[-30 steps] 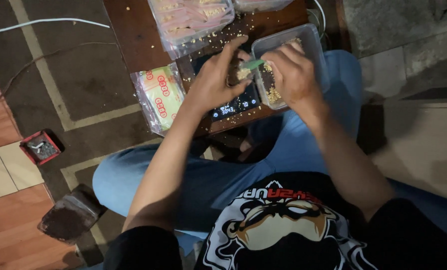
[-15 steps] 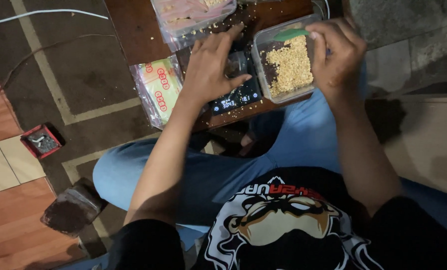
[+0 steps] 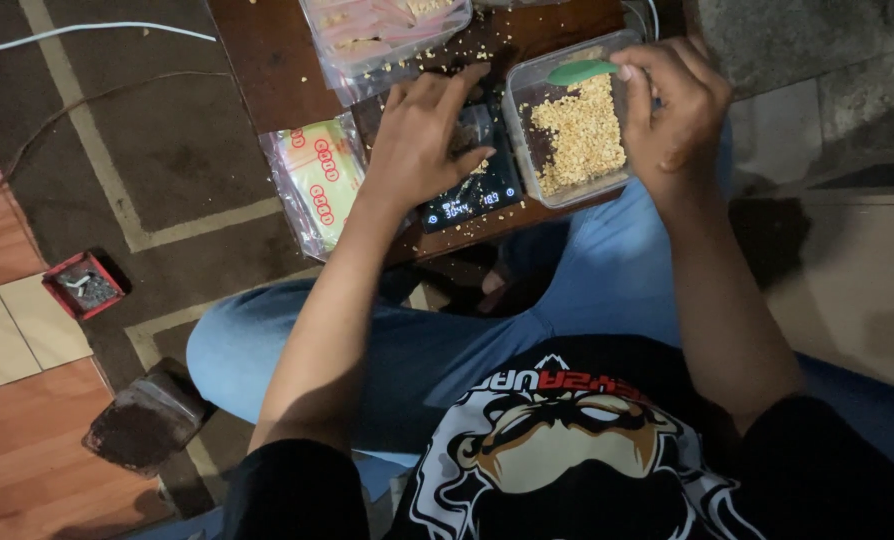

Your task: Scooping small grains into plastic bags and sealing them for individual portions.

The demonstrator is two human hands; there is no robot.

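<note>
My left hand (image 3: 422, 145) rests over a small black digital scale (image 3: 472, 195) on a low wooden table (image 3: 267, 60), its fingers curled around a small clear item on the scale's platform. My right hand (image 3: 672, 105) pinches the handle of a green spoon (image 3: 582, 72) above a clear plastic tub (image 3: 567, 125) filled with pale yellow crumbs. The tub stands just right of the scale. Loose crumbs lie scattered on the table around both.
A clear bag of pale packets (image 3: 377, 35) lies at the table's far side, and a packet with red marks (image 3: 317, 180) hangs over its left edge. On the floor sit a small red tray (image 3: 85, 285) and a dark pouch (image 3: 142, 420). My legs in blue jeans (image 3: 407, 350) are folded below.
My right hand has lifted away from the scale and moved right, over the tub, with the green spoon. The left hand has stayed on the scale.
</note>
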